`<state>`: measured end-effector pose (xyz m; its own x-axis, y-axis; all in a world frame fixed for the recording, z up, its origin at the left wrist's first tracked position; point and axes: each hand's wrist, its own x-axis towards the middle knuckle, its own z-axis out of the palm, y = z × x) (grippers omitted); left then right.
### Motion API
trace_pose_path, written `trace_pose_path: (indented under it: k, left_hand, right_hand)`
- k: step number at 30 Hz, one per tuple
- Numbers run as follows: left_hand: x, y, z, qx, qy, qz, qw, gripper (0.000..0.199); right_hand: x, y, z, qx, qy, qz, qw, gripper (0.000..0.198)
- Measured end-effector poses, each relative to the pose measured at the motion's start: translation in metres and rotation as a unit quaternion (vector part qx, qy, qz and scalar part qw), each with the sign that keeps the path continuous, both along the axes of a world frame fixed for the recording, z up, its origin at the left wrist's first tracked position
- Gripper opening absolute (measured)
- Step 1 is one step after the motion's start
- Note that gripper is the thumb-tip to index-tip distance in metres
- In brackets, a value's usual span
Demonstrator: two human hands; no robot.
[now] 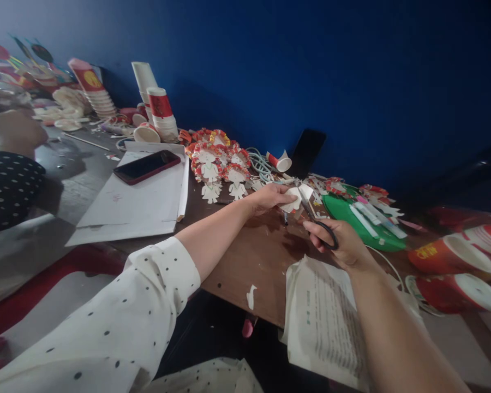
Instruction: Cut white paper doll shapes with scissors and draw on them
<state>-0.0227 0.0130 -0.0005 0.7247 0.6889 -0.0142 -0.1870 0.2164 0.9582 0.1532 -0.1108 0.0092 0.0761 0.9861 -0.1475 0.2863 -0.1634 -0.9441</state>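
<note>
Toward the far edge of the brown table point(237, 262), right of its middle, the person's left hand point(270, 199) is pinching a small piece of white paper point(292, 205) between thumb and fingers. The right hand point(329, 237) is closing around the black handles of the scissors point(308, 208), and the blades are crossing the paper; can't tell from where I'm standing how deep the cut is going.

Done, by the look of it: a cluster of white paper figures point(210, 170) is lying left of the hands, some sitting against red frilly rings, and a few more ringed pieces point(374, 194) are showing at the far right, beyond the green disc point(335, 210). Too crowded for counting. Left to do: the piece in hand is looking unfinished, no clear figure outline showing on it.

Markers point(366, 220) are resting on the green disc. One loose scrap point(251, 297) is lying by the near edge; a printed paper packet point(323, 316) is overhanging that edge, to the right. Toward the right end, red cups point(450, 254) are lying tipped on their sides. Left of the figures, a phone point(147, 166) is resting on a flat white box point(143, 202).
</note>
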Motion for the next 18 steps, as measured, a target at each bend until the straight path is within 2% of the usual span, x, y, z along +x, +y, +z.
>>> trace_pose_path:
  k: [12,18]
  left_hand:
    - [0.003,-0.002,-0.002,0.038,0.007,-0.01,0.999,0.019]
    - [0.003,-0.007,0.003,0.008,-0.002,-0.021,1.0,0.019]
  right_hand:
    - [-0.01,0.003,-0.003,0.005,0.036,-0.01,0.999,0.04]
    - [-0.009,0.001,0.001,0.012,0.036,-0.005,0.999,0.041]
